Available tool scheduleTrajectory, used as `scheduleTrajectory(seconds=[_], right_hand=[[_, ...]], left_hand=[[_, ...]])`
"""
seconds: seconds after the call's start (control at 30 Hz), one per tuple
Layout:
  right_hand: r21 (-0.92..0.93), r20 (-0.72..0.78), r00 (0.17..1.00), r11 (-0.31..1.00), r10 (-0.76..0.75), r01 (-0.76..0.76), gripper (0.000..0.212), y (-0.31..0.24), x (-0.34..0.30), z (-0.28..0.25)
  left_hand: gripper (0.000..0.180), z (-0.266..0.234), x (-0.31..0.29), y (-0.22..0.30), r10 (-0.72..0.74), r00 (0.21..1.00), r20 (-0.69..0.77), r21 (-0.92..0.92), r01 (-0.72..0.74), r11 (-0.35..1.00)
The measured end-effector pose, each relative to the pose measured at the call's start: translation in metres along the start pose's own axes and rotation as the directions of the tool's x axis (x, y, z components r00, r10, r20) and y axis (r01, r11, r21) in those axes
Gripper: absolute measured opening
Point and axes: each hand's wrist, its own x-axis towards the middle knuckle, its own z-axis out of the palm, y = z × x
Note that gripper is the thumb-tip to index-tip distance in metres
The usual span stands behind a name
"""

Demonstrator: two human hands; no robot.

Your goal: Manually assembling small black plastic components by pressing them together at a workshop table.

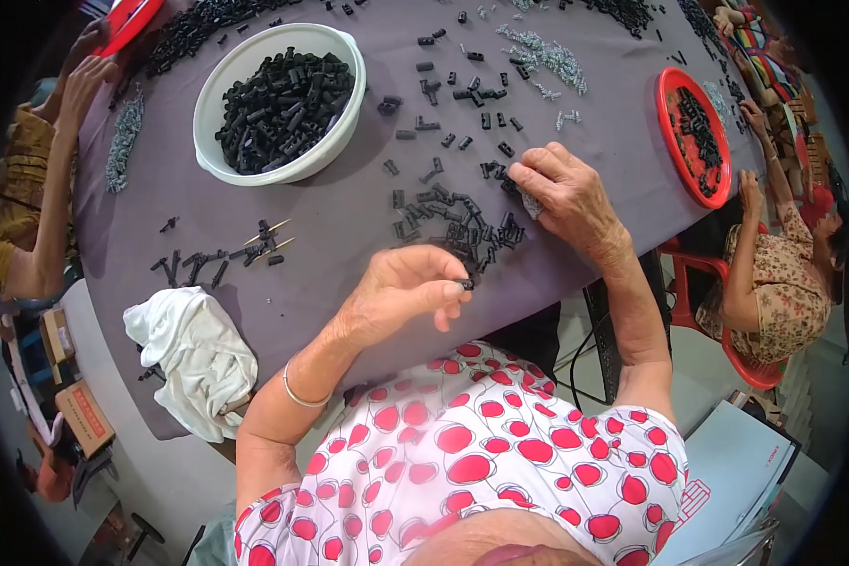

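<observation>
Here's my left hand [401, 291], thumb and forefinger pinched together on a small black piece, plastic by the look of it [465, 283], the other fingers loosely bent, just above the near edge of a loose heap of short black tubular plastic pieces [457, 219] on the grey cloth-covered surface [335, 212]. My right hand [573, 196] is at the heap's far right side, fingers curled in, a greyish lump [531, 204] showing beneath them; whether I'm gripping it, I cannot tell. Far left stands the round whitish plastic bowl [341, 141], piled with more black pieces. This little one should be light, stiff and perhaps slick, so a fingertip pinch across its sides suits it, gentle in case slim parts snap.
</observation>
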Motion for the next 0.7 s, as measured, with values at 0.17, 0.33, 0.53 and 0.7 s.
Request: scheduleTrajectory(seconds=[0.17, 0.33, 0.53, 0.7], right_hand=[[0.016, 0.008, 1.0, 1.0, 0.009, -0.009, 0.033, 0.002, -0.001, 0.006], [0.163, -0.16, 0.96, 0.965, 0.231, -0.205, 0.032, 0.006, -0.01, 0.02], [0.483, -0.112, 0.841, 0.769, 0.529, -0.419, 0.028, -0.008, -0.018, 0.014], [0.931, 0.198, 0.713, 0.099, 0.673, -0.352, 0.016, -0.056, -0.01, -0.001]], left_hand=[[0.015, 0.0, -0.001, 0.0, 0.006, 1.0, -0.006, 0.027, -0.006, 1.0], [0.016, 0.0, 0.0, -0.003, 0.027, 0.999, -0.022, -0.014, -0.028, 1.0], [0.016, 0.001, 0.0, -0.003, 0.124, 0.987, -0.098, -0.066, -0.13, 0.989], [0.016, 0.004, -0.001, -0.004, 0.191, 0.964, -0.185, -0.029, -0.2, 0.979]])
